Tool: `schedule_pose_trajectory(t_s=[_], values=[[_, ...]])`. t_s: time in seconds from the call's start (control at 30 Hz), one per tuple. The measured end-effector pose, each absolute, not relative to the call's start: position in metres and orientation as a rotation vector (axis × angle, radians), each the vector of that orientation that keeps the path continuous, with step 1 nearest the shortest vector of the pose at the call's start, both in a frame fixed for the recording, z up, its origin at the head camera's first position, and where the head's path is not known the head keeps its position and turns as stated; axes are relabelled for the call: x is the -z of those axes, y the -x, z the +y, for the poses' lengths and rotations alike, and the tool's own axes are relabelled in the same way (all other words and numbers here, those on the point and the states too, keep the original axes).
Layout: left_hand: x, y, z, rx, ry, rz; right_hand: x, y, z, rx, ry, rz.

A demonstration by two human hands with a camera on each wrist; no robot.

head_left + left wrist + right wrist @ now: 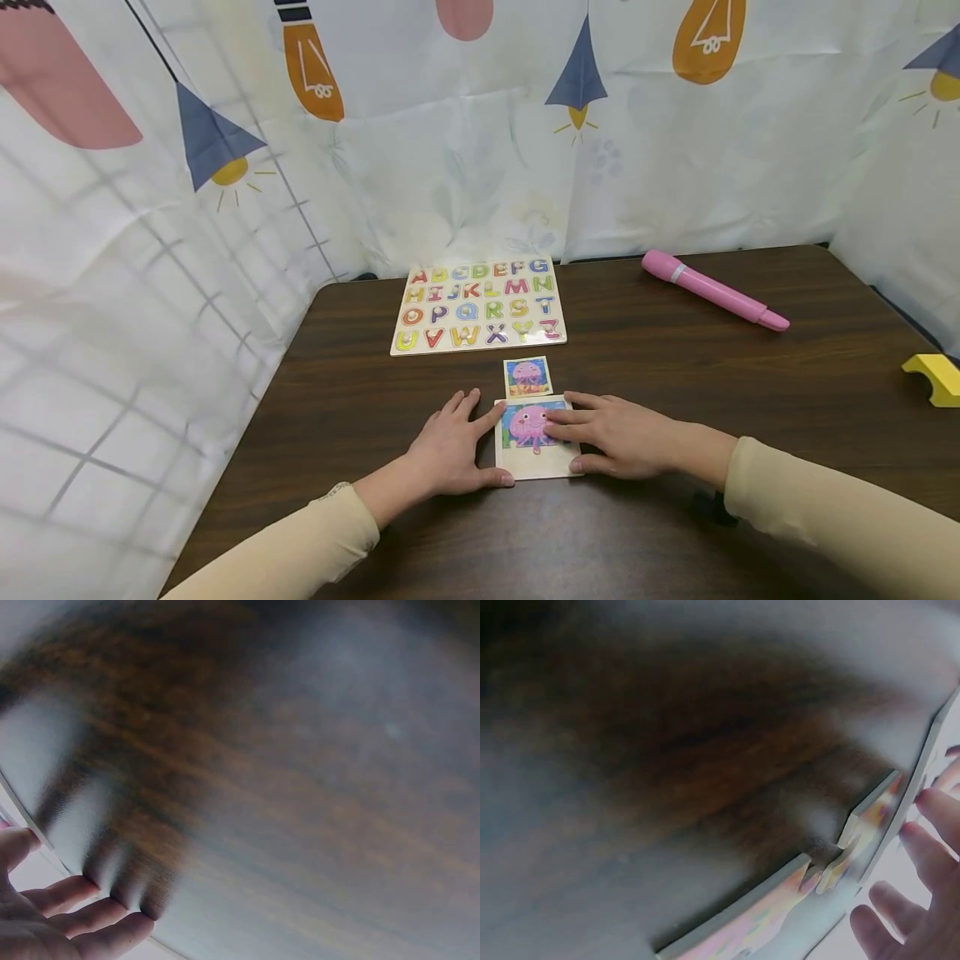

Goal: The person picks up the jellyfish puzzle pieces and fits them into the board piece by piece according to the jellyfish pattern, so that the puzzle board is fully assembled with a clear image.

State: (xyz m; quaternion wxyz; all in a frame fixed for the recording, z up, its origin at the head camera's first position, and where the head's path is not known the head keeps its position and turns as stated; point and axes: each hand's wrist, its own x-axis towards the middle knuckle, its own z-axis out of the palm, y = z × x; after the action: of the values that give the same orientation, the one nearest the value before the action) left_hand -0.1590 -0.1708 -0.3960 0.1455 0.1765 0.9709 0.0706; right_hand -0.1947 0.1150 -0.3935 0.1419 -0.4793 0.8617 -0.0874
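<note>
A small wooden jigsaw board [536,466] lies in front of me, its lower strip bare. Flat pieces [527,423] across its upper part show a pink jellyfish on blue. My left hand [452,454] is spread along the board's left side, index fingertip near the upper corner and thumb at the lower one. From the right, my right hand [626,437] rests extended fingertips on the pieces, its thumb at the board's right edge. Just above the board lies a matching jellyfish picture card [527,377]. In the right wrist view, colourful pieces [742,919] with thick pale edges appear beside the fingers.
Behind the card lies an alphabet peg board [480,306] with colourful letters. A pink pen-shaped toy [712,290] is at the back right, and a yellow arch block [936,379] sits by the right edge of the dark table [360,375]. A printed curtain [465,167] hangs behind.
</note>
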Motion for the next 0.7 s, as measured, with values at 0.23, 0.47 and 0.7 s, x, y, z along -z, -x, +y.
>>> schedule_pose_trajectory(t_s=[0.23,0.47,0.7], values=[[0.396,0.159,-0.171,-0.19,-0.518,2.808,0.39,0.19,0.125,0.233,1.41,2.511],[0.395,0.158,-0.17,-0.197,-0.524,2.808,0.39,0.188,0.131,0.253,1.398,2.502],[0.394,0.158,-0.17,-0.197,-0.518,2.802,0.391,0.19,0.133,0.337,1.368,2.488]])
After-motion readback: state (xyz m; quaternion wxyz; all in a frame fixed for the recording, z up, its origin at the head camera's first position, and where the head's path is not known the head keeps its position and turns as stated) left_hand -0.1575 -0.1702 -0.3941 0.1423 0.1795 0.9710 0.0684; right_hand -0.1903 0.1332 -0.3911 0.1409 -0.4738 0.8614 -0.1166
